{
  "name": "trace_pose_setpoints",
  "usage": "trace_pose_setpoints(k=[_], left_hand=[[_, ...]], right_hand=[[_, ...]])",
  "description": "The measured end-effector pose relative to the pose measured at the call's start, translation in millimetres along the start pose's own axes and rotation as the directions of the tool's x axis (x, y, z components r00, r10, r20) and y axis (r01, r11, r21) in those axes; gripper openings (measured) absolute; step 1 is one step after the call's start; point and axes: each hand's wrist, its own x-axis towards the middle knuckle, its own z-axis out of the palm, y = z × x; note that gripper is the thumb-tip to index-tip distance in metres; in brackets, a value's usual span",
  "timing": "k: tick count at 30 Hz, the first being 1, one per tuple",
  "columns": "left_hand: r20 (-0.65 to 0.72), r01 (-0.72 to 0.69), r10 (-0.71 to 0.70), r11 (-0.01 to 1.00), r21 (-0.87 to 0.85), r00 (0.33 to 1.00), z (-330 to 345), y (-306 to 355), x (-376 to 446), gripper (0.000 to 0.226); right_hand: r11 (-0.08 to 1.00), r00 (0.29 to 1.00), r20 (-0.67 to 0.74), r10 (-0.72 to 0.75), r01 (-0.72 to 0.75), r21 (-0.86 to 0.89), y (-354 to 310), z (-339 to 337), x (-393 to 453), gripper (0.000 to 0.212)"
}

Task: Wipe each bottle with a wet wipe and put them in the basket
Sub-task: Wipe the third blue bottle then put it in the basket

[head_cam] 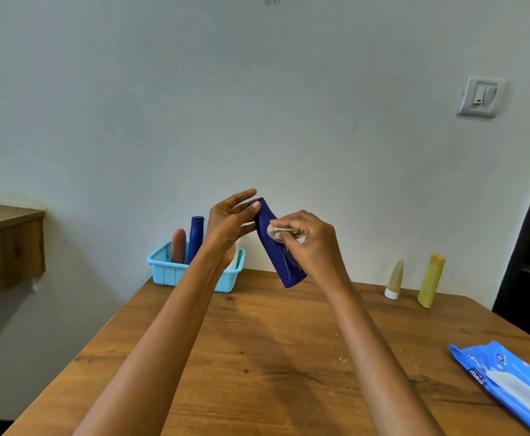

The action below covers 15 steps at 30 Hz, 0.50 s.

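Aloft, left hand fingers grip blue bottle; right hand fingers pinch wipe against it.

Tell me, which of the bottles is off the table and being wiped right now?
The dark blue bottle held tilted between both hands; the right hand presses a wipe against it. The others stand in the basket or on the table.

- soft, even daylight filled the scene, without glare.
- forearms cast faint shadows on the wooden table.
- wide-angle bending curved the edges; the wipes packet looked slightly blurred.
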Motion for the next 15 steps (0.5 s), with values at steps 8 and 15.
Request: trace_pose_setpoints(k=[8, 15], left_hand=[[-0.077, 0.034, -0.040, 0.997, -0.075, 0.996, -14.0, -2.3, 1.4, 0.036], [-0.056, 0.026, -0.030, 0.997, -0.074, 0.998, -5.3, -0.2, 1.5, 0.033]], right_hand=[[0.989, 0.966, 0.232, 0.113, -0.131, 0.065, 5.8, -4.8, -6.3, 0.016], [0.999, 0.997, 0.079, -0.016, 0.012, 0.050, -5.2, 1.4, -1.7, 0.025]])
